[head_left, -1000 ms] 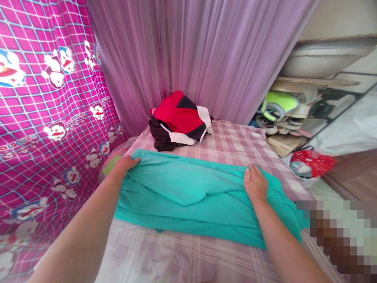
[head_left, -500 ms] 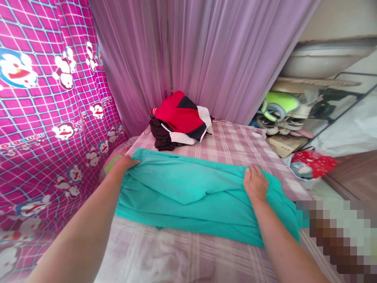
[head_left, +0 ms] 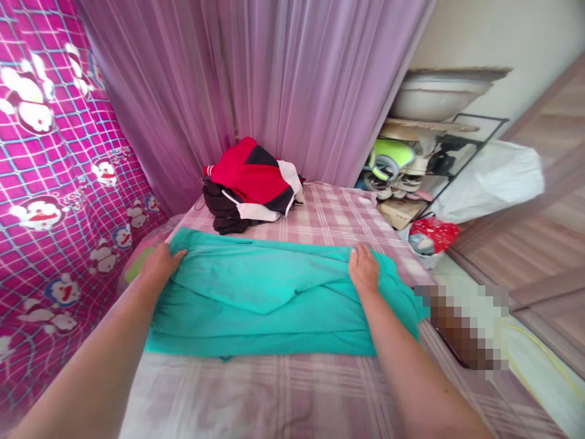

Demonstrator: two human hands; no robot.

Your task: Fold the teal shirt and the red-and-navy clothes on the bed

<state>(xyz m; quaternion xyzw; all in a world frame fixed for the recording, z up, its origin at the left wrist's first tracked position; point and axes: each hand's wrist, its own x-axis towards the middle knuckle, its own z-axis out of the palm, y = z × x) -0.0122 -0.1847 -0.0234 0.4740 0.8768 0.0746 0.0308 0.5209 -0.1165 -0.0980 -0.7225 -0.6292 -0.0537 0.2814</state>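
A folded teal garment lies stretched sideways across the bed, with creases and a pointed overlapping flap in its middle. Its exact kind cannot be told. My left hand pinches the upper left corner, thumb on top and the other fingers mostly hidden. At the upper edge, toward the right end, my right hand has its fingers bent together on the cloth. Just behind the garment sits a heap with a red, navy and white jacket on top of a dark, bunched-up garment.
A plaid sheet covers the bed. Purple curtains hang behind, and a pink cartoon-print cloth hangs at left. Beyond the right edge stand a shoe rack, a white bag and a red bag.
The view has turned rightward, so everything sits further left in the picture. Both hands remain at about the same places on the teal garment, which lies a little straighter.
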